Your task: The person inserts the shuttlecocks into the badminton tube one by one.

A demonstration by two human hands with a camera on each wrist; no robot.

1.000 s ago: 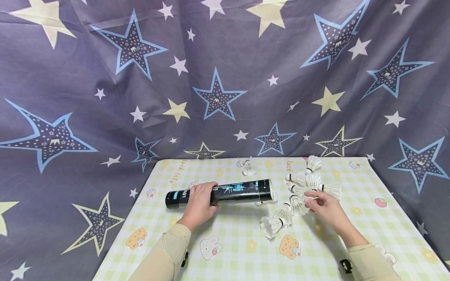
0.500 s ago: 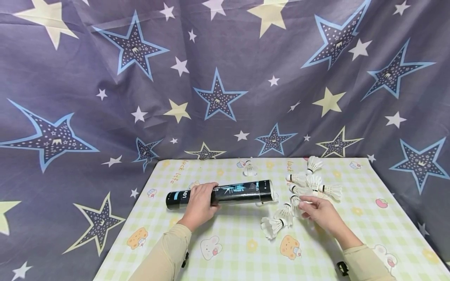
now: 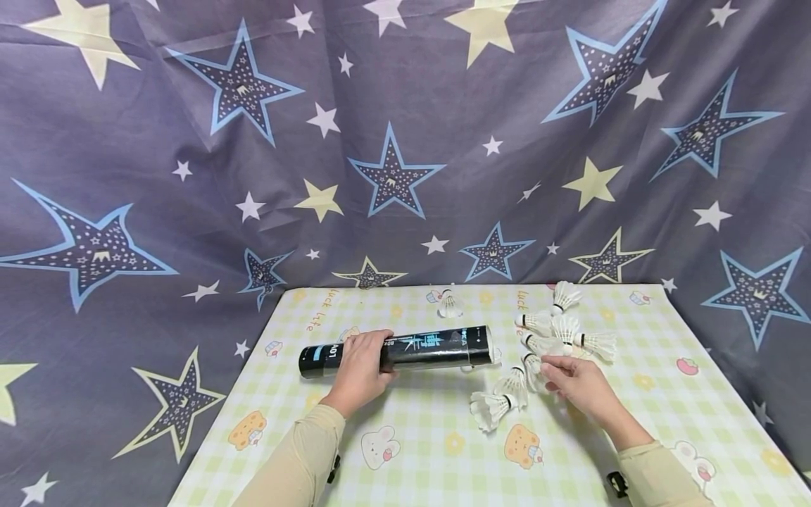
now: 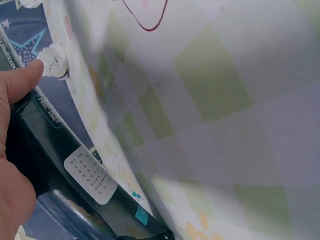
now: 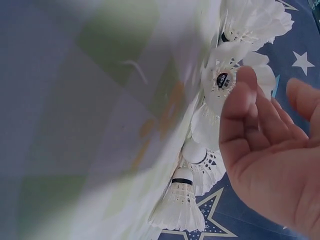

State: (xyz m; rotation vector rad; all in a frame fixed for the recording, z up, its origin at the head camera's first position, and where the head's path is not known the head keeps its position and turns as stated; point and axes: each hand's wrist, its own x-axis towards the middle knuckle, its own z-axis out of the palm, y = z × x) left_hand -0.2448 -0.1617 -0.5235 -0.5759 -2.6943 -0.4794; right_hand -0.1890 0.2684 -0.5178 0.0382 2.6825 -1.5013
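Note:
A long black shuttlecock tube point(image 3: 437, 349) lies on its side, slightly tilted, its pale-rimmed end facing right. My left hand point(image 3: 359, 370) grips it around the middle; in the left wrist view the thumb point(image 4: 25, 80) lies along the dark wall. On the right, my right hand point(image 3: 586, 387) hovers at a group of white feather shuttlecocks. Its fingertips are at one shuttlecock point(image 3: 533, 373), and whether they touch it I cannot tell. In the right wrist view the thumb point(image 5: 302, 100) stands apart from the bent fingers, with nothing between them.
Nearer the front are two shuttlecocks, one cork-right point(image 3: 489, 410) and one beside it point(image 3: 512, 384). Several more lie behind, including one at the back edge point(image 3: 567, 296). A single shuttlecock point(image 3: 450, 305) sits behind the tube. The table has a checked cloth point(image 3: 456, 479); a starry curtain point(image 3: 431, 91) hangs behind.
My right hand has moved a little left and down, from the middle of the shuttlecock group to the one nearer the tube. The left hand and tube have stayed in place.

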